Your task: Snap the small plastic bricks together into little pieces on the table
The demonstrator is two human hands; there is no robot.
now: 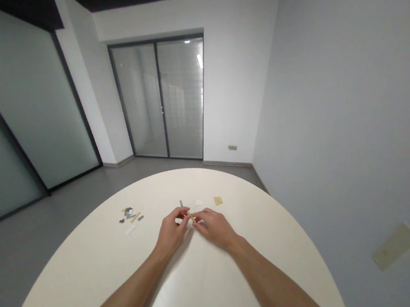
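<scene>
left hand (170,231) and right hand (216,227) pinch a small tan strip (192,217) between fingertips, presumably for steadier control, above the worktop (192,289); mixed pieces (135,217) lie off left, likely leaving working room.

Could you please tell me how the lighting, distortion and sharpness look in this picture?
Head view: pale sheen on the white round table, soft shadow beside the left forearm; head view: bright reflections on the glass door, right wall leaning, probably wide-angle distortion; head view: the tan strip between both hands' fingers is too small for detail.
</scene>
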